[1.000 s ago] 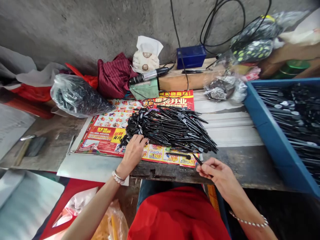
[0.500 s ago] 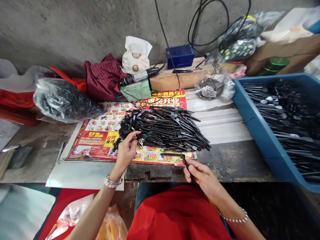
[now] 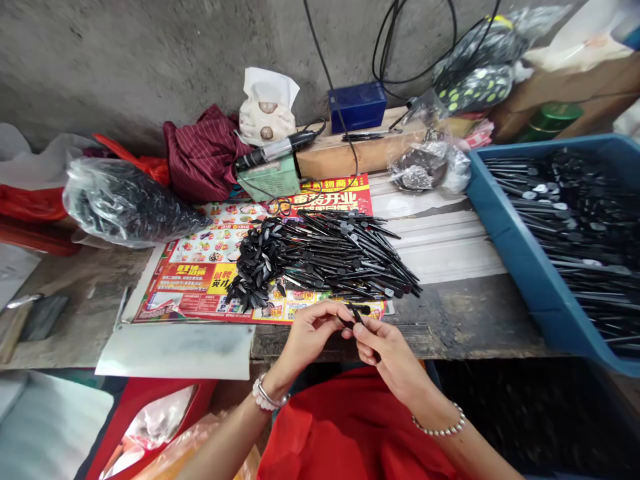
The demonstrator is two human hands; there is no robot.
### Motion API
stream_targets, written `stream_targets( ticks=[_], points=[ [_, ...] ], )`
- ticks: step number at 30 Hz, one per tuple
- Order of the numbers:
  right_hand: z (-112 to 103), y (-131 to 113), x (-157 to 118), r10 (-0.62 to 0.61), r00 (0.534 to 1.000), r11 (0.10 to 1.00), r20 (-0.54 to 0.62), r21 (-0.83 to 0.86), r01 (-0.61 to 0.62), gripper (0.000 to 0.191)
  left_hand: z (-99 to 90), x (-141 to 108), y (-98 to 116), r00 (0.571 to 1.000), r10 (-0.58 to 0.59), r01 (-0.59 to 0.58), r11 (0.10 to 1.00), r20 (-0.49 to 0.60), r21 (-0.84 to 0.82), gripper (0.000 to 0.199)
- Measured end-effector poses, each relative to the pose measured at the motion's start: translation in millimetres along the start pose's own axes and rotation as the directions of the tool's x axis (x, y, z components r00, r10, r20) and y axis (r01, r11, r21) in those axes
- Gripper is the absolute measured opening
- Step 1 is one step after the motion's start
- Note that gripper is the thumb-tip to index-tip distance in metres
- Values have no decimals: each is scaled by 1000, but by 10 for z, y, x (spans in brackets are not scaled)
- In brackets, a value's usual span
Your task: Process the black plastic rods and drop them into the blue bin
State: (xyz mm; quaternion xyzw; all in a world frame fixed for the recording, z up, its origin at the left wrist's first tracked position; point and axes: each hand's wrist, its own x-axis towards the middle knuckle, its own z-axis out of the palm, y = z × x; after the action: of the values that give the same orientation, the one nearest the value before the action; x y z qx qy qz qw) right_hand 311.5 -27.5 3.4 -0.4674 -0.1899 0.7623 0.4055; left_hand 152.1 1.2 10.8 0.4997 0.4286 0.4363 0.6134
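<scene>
Left hand (image 3: pixel 313 333): narrow pinch, fingers curled in, holding one end of a thin black stick (image 3: pixel 356 313).
Right hand (image 3: pixel 385 350): also a narrow pinch, on the same stick, with its fingertips close against those of my left hand.
Stick: held between my two hands, just over the bench edge; my fingers hide part of its shape.
Straight ahead of my hands: a loose heap of black sticks (image 3: pixel 325 257), their flat heads bunched toward my left, lying on a printed advertising flyer (image 3: pixel 200 283).
Under my hands: a worn wooden workbench (image 3: pixel 450 320).
Well right of my right hand: a blue plastic crate (image 3: pixel 520 267) full of similar black sticks.
Ahead and left of my left hand: a clear plastic bag (image 3: pixel 125 203) packed with black pieces.
Beyond the heap: a corded handheld tool (image 3: pixel 275 148) and a blue box (image 3: pixel 357 107).
Wrists: a beaded bracelet (image 3: pixel 439 427) on my right, a pale bracelet (image 3: pixel 267 395) on my left.
</scene>
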Motion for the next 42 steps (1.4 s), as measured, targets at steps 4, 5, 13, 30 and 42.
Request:
stream_targets(
  ticks=[4, 5, 13, 30, 42],
  points=[
    [-53, 8, 12, -75, 996, 993, -57, -100, 69, 36, -26, -30, 46, 993, 86, -101, 975, 85, 198, 16],
    [-58, 2, 12, -94, 993, 987, -69, -134, 85, 38, -26, -44, 51, 990, 102, -123, 961, 99, 248, 16],
    [-144, -62, -2, -170, 985, 901, 25, -400, 165, 43, -58, -32, 8, 991, 128, -107, 900, -22, 422, 14],
    [-302, -73, -14, -132, 979, 688, 156, -696, 204, 32, -141, 15, 17, 963, -148, 34, 895, 224, 445, 20],
    [-199, -142, -62, 162, 978, 915, 135, -392, -98, 52, -169, -69, -67, 972, -95, 38, 967, 217, 251, 16]
  ],
)
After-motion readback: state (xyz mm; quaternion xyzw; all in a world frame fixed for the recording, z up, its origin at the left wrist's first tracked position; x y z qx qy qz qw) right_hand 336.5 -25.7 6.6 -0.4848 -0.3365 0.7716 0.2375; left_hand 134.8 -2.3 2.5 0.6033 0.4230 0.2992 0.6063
